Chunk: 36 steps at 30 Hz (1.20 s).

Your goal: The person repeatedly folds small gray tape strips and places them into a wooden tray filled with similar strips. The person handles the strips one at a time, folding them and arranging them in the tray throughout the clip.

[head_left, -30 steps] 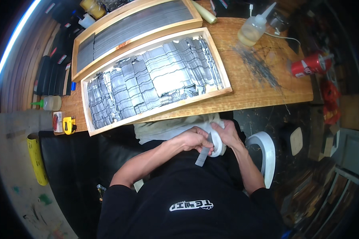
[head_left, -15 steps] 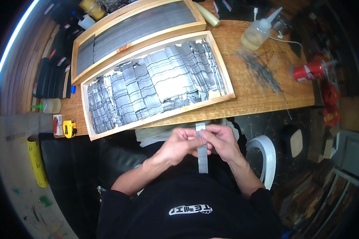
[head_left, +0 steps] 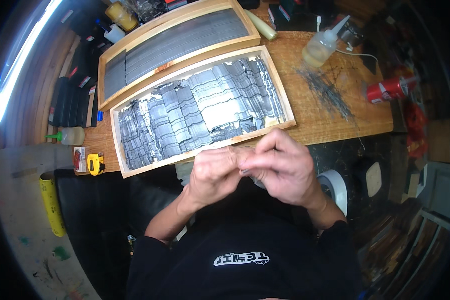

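My left hand (head_left: 215, 172) and my right hand (head_left: 287, 172) meet fingertip to fingertip in front of the wooden table's near edge. Both are closed in a pinch. Between them is a thin grey strip (head_left: 245, 172), mostly hidden by the fingers, with only a dark sliver showing. Just beyond lies a shallow pale wooden tray (head_left: 285, 107) filled with rows of layered grey strips (head_left: 182, 112), some ragged and broken. A second wooden-framed tray (head_left: 105, 80) behind it carries long, flat grey strips (head_left: 180, 47) laid evenly.
On the table (head_left: 335, 127) stand a squeeze bottle (head_left: 321, 47), a pile of thin dark slivers (head_left: 330, 92) and a red can (head_left: 387, 91). At left are a yellow tape measure (head_left: 95, 164) and a green-tipped bottle (head_left: 71, 136). A yellow roll (head_left: 52, 205) lies lower left.
Both hands have come up and closer to the view. The grey strip, hanging plainly between them before, is now mostly hidden behind the fingers. The view has shifted slightly.
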### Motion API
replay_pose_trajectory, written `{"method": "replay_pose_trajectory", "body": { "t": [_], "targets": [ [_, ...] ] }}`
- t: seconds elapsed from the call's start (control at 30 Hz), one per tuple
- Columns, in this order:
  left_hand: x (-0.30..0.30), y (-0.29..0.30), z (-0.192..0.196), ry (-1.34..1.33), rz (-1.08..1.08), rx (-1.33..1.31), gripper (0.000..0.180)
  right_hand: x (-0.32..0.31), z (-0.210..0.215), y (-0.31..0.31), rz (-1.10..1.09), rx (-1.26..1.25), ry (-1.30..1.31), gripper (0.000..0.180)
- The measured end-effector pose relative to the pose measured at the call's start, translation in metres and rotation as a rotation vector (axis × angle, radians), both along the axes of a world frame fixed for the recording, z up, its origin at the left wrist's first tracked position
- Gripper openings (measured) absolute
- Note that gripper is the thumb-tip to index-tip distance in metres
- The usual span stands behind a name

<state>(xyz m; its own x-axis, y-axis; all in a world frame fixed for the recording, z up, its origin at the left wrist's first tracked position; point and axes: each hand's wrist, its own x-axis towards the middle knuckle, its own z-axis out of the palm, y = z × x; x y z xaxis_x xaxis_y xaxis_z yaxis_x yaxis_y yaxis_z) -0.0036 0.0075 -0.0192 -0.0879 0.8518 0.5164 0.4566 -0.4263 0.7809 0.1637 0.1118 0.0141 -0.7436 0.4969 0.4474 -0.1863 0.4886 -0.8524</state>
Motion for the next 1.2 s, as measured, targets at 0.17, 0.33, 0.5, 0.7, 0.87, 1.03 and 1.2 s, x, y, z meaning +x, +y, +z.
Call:
{"method": "replay_pose_trajectory", "body": {
  "t": [0.17, 0.33, 0.5, 0.7, 0.87, 1.03, 1.2],
  "targets": [
    [-0.001, -0.014, 0.013, 0.011, 0.027, -0.191, 0.028, -0.007, 0.007, -0.004, -0.036, -0.007, -0.014, 0.022],
    [0.018, -0.049, -0.019, -0.264, 0.085, -0.404, 0.015, -0.002, -0.039, -0.025, 0.025, -0.200, -0.123, 0.023],
    [0.028, -0.068, -0.043, -0.324, 0.176, -0.395, 0.018, 0.000, -0.061, -0.034, 0.098, -0.363, -0.193, 0.022],
    [0.026, -0.072, -0.045, -0.288, 0.160, -0.423, 0.019, -0.002, -0.064, -0.036, 0.116, -0.419, -0.196, 0.015],
    [0.024, -0.073, -0.050, -0.298, 0.140, -0.470, 0.019, -0.003, -0.068, -0.037, 0.103, -0.401, -0.195, 0.014],
    [0.021, -0.070, -0.051, -0.285, 0.142, -0.471, 0.020, -0.004, -0.075, -0.037, 0.091, -0.398, -0.193, 0.014],
    [0.017, -0.072, -0.052, -0.266, 0.140, -0.469, 0.021, -0.007, -0.076, -0.040, 0.078, -0.340, -0.190, 0.013]
  ]
}}
